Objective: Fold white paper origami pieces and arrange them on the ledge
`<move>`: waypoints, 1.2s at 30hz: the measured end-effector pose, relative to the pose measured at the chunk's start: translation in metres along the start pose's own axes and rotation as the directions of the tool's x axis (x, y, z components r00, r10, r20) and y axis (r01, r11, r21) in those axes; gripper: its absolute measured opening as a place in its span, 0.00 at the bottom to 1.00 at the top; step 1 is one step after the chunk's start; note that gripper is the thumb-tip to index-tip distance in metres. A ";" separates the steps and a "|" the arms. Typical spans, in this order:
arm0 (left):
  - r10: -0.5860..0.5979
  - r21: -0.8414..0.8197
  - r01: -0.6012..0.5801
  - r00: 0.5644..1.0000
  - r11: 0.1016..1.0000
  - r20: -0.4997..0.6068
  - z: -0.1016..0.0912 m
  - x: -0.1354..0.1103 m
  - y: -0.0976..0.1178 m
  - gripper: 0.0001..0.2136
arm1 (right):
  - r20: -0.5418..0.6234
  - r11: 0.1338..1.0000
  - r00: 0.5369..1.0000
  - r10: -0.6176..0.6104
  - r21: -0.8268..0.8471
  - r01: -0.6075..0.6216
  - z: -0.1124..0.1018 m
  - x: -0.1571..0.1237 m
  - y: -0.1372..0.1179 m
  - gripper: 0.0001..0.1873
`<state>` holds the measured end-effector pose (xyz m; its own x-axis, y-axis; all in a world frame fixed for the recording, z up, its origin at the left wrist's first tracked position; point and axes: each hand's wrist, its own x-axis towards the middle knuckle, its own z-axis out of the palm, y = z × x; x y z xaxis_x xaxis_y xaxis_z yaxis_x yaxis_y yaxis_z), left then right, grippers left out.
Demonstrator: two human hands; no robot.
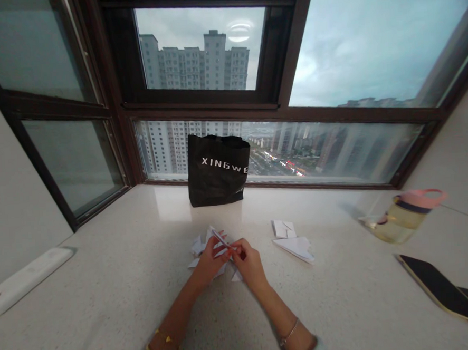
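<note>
My left hand [209,259] and my right hand [248,264] meet over the pale stone counter [106,288], both pinching a small folded piece of white paper [219,237] held between the fingertips. Under and around the hands lie several more white paper pieces [196,247], partly hidden by my fingers. To the right, apart from the hands, rests a folded white paper shape [294,248] with another small folded paper [282,228] just behind it.
A black paper bag [216,168] with white letters stands against the window behind the hands. A pink-lidded clear jug [403,215] sits at the right, with a dark phone [439,289] nearer. A white power strip [24,280] lies at the left.
</note>
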<state>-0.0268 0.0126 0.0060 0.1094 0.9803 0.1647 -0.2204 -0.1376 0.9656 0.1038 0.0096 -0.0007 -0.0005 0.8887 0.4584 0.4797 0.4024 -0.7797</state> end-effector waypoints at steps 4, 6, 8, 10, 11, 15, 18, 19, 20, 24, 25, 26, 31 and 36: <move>-0.057 -0.215 0.033 0.993 0.976 -0.108 -0.002 -0.001 0.001 0.24 | 0.162 0.990 0.980 -0.116 -0.057 0.126 0.003 -0.003 -0.006 0.13; -0.054 -0.306 -0.006 0.980 0.952 -0.190 -0.010 0.001 0.007 0.24 | 0.117 0.992 0.988 -0.103 -0.066 0.111 0.001 -0.001 -0.004 0.17; -0.029 -0.356 -0.063 0.968 0.933 -0.248 -0.018 0.003 0.013 0.23 | 0.059 0.987 0.994 -0.093 -0.123 0.100 -0.002 0.003 0.002 0.16; -0.002 -0.371 -0.106 0.960 0.923 -0.279 -0.024 0.004 0.019 0.22 | 0.033 0.971 0.996 -0.088 -0.222 0.093 -0.004 0.005 0.009 0.15; 0.009 -0.373 -0.121 0.958 0.920 -0.288 -0.026 0.004 0.021 0.22 | 0.034 0.958 0.996 -0.082 -0.274 0.088 -0.004 0.005 0.012 0.15; 0.023 -0.406 -0.152 0.953 0.901 -0.304 -0.028 0.003 0.026 0.21 | 0.087 0.891 0.996 -0.035 -0.448 0.071 0.004 -0.002 0.019 0.23; 0.027 -0.442 -0.164 0.954 0.882 -0.299 -0.028 0.003 0.026 0.21 | 0.153 0.839 0.988 0.017 -0.540 0.069 0.013 -0.007 0.018 0.27; 0.032 -0.445 -0.167 0.955 0.880 -0.296 -0.027 0.003 0.026 0.21 | 0.178 0.831 0.983 0.038 -0.552 0.068 0.015 -0.007 0.017 0.28; 0.036 -0.445 -0.170 0.955 0.879 -0.294 -0.027 0.003 0.025 0.21 | 0.203 0.831 0.977 0.059 -0.552 0.065 0.018 -0.007 0.016 0.28; 0.026 -0.439 -0.157 0.957 0.885 -0.289 -0.026 0.004 0.023 0.20 | 0.221 0.871 0.966 0.136 -0.491 -0.010 0.025 -0.003 0.011 0.22; 0.018 -0.441 -0.152 0.956 0.884 -0.293 -0.026 0.004 0.022 0.19 | 0.206 0.885 0.968 0.140 -0.465 -0.029 0.026 -0.002 0.010 0.18; 0.011 -0.444 -0.149 0.954 0.883 -0.298 -0.027 0.004 0.022 0.18 | 0.179 0.901 0.974 0.135 -0.431 -0.046 0.026 0.000 0.011 0.14; 0.011 -0.483 -0.183 0.941 0.856 -0.337 -0.029 0.005 0.023 0.17 | -0.025 0.995 0.998 0.051 -0.090 -0.053 0.016 0.009 0.019 0.05; -0.006 -0.525 -0.195 0.934 0.829 -0.356 -0.030 0.005 0.024 0.15 | -0.146 0.942 0.961 0.237 0.277 -0.190 0.001 0.015 0.026 0.13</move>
<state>-0.0609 0.0188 0.0237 -0.2416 0.9673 0.0770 -0.7127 -0.2307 0.6624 0.1158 0.0337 -0.0147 0.2408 0.9170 0.3179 0.2086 0.2709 -0.9397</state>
